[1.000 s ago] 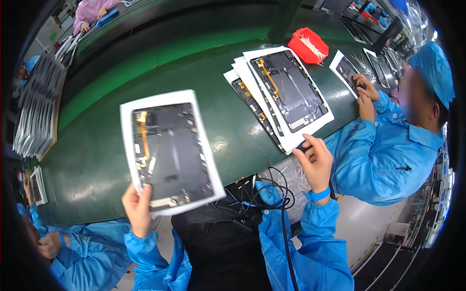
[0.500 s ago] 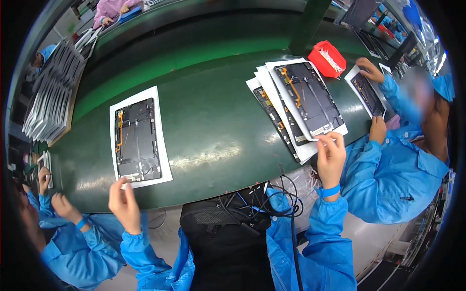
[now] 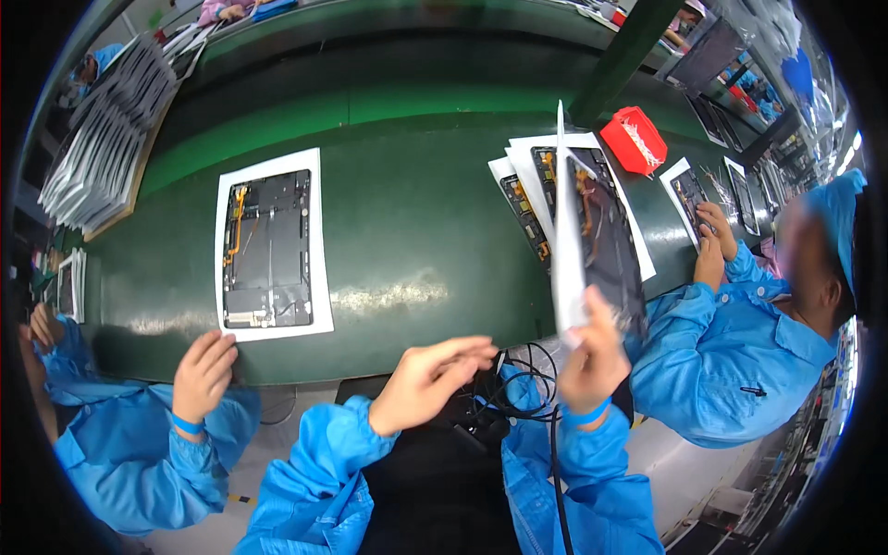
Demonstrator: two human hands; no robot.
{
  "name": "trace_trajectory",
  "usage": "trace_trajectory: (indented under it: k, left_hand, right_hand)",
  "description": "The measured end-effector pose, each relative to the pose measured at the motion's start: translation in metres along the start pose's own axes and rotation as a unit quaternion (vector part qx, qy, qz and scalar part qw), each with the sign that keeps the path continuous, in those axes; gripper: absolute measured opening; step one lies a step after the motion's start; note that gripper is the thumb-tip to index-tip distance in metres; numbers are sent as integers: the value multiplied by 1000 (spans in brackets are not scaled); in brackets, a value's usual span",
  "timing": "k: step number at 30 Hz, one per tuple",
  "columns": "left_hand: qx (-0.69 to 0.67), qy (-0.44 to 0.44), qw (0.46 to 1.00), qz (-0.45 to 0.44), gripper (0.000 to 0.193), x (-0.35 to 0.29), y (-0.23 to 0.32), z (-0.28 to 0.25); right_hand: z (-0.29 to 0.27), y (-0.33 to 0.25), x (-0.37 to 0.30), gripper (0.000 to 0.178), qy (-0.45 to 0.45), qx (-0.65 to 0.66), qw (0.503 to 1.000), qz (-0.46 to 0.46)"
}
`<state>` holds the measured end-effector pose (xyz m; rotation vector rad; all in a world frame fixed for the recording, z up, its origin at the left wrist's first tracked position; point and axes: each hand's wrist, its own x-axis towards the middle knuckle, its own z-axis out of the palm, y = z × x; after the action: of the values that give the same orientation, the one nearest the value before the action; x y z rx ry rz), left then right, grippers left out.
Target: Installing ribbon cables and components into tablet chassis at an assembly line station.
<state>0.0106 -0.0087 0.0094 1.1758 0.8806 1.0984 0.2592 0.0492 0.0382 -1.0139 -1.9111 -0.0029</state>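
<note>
My right hand grips the near end of a white sheet and the open tablet housing on it. Both are tipped up on edge, slightly blurred, above a stack of similar housings on sheets, of which one housing shows at the left side. My left hand is over the table's near edge, empty, its fingers stretched to the right and the thumb apart. On the left, another tablet housing with an orange flex cable lies flat on its own white sheet.
A left co-worker's hand is at that housing's near left corner. On the right, a co-worker's hands handle another housing. A red bin of small white pieces stands behind the stack. Black cables hang before me.
My right hand has tipped the top sheet and housing up off the stack. My left hand has left the left housing and moved right. The left co-worker's hand has come to that housing.
</note>
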Motion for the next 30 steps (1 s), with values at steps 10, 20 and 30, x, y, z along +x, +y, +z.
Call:
trace_trajectory:
  k: [10, 20, 30]
  left_hand:
    - [-103, 123, 982, -101, 42, -4, -10, -18]
    - [112, 159, 966, -170, 49, -75, 1, -24]
    - [23, 285, 950, -123, 76, -112, -17, -34]
  right_hand:
    - [7, -79, -34, 29, -329, 207, 917, -91]
    - [57, -19, 14, 34, -231, 5, 972, 38]
    - [81, 1, 11, 45, -221, 32, 953, 206]
